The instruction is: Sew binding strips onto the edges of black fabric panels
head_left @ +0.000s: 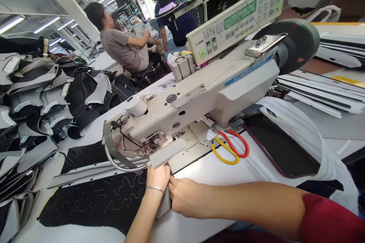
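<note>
A black fabric panel [94, 201] with pale wavy lines lies on the white table, its right end at the front of the sewing machine [182, 98]. My left hand [158, 178], a bracelet at its wrist, is closed on the panel's edge just below the machine's grey guard [167, 153]. Touching it from the right, my right hand [188, 196] has its fingers curled round the same dark edge. The fingertips of both hands are largely hidden. Grey-and-white strips [85, 172] lie across the panel. The needle area is mostly behind the guard.
Scissors [229, 146] with red and yellow handles lie beside the machine bed. Right of them are a phone [281, 146] and a white band [308, 121]. Stacked grey-and-black pieces [34, 95] fill the left. Two people [122, 41] sit beyond the table.
</note>
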Motion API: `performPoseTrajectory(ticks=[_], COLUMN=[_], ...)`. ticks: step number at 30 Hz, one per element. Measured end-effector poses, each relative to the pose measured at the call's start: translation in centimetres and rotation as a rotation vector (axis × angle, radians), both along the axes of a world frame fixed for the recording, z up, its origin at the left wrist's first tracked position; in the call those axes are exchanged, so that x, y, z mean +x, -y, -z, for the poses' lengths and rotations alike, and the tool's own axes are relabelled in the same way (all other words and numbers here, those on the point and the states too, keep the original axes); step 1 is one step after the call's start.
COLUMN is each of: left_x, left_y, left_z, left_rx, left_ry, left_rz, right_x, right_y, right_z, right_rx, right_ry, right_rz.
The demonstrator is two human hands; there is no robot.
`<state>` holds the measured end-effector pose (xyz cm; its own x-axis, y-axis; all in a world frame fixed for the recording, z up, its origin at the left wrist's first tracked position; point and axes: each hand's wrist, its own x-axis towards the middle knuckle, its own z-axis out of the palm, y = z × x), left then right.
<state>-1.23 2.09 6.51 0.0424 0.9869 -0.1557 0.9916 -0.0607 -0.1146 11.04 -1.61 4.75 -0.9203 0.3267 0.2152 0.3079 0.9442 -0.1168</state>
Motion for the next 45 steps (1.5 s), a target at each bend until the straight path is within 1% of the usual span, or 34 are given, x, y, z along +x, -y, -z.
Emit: performPoseTrajectory(ticks=[2, 5, 9, 13, 17, 20, 22, 24, 27, 30, 32, 33, 35, 36, 40, 43, 45], left_x=[-0.2, -0.4, -0.5, -0.9, -1.6, -1.8, -2.0, -2.4, -3.4, -4.4, -4.7, -4.7, -4.3, -4.0, -2.3, -1.7, -1.6], left_y=[0.5, 1.4, 2.5, 2.8, 2.8, 2.7, 2.4, 1.8, 0.5, -0.8, -1.2, -1.2, -0.9, -0.6, 1.1, 2.1, 2.3], left_z=[-0.2, -0.2, 0.7, 1.8, 2.3, 2.3, 2.0, 1.6, 0.7, 0.1, 0.1, 0.2, 0.4, 0.5, 1.1, 1.7, 2.1], left_rx=[0.005, 0.084, 0.162, 0.256, 0.209, 0.196, 0.201, 0.177, 0.079, -0.037, -0.075, -0.08, -0.063, -0.045, 0.103, 0.185, 0.206], left_ry=[-0.039, -0.081, -0.134, -0.175, -0.164, -0.114, -0.037, 0.085, 0.334, 0.608, 0.735, 0.763, 0.749, 0.711, 0.474, 0.375, 0.345], left_rz=[0.065, 0.12, 0.123, 0.186, 0.26, 0.264, 0.227, 0.146, -0.006, -0.102, -0.175, -0.219, -0.271, -0.259, -0.095, -0.056, -0.035], right_x=[0.3, 0.6, 0.6, 0.3, 0.1, 0.2, 0.1, 0.0, -0.3, -0.7, -0.8, -0.8, -0.7, -0.7, -0.5, -0.4, -0.5], right_y=[0.2, 0.7, 1.1, 1.2, 1.3, 1.3, 1.3, 1.4, 1.6, 1.7, 1.6, 1.5, 1.4, 1.4, 1.6, 1.6, 1.5], right_z=[-0.3, -0.4, 0.0, 0.7, 0.9, 0.9, 1.0, 1.2, 1.9, 2.4, 2.5, 2.4, 2.1, 1.8, 0.9, 0.5, 0.7], right_rx=[0.009, 0.023, 0.032, 0.011, -0.01, -0.006, -0.005, -0.001, 0.013, 0.026, 0.011, -0.005, -0.036, -0.046, -0.021, -0.005, -0.015], right_ry=[-0.042, -0.106, -0.133, -0.159, -0.176, -0.187, -0.201, -0.229, -0.279, -0.279, -0.259, -0.247, -0.223, -0.208, -0.151, -0.142, -0.146], right_rz=[0.005, 0.036, 0.057, 0.043, 0.047, 0.062, 0.076, 0.091, 0.131, 0.153, 0.136, 0.123, 0.104, 0.099, 0.116, 0.109, 0.094])
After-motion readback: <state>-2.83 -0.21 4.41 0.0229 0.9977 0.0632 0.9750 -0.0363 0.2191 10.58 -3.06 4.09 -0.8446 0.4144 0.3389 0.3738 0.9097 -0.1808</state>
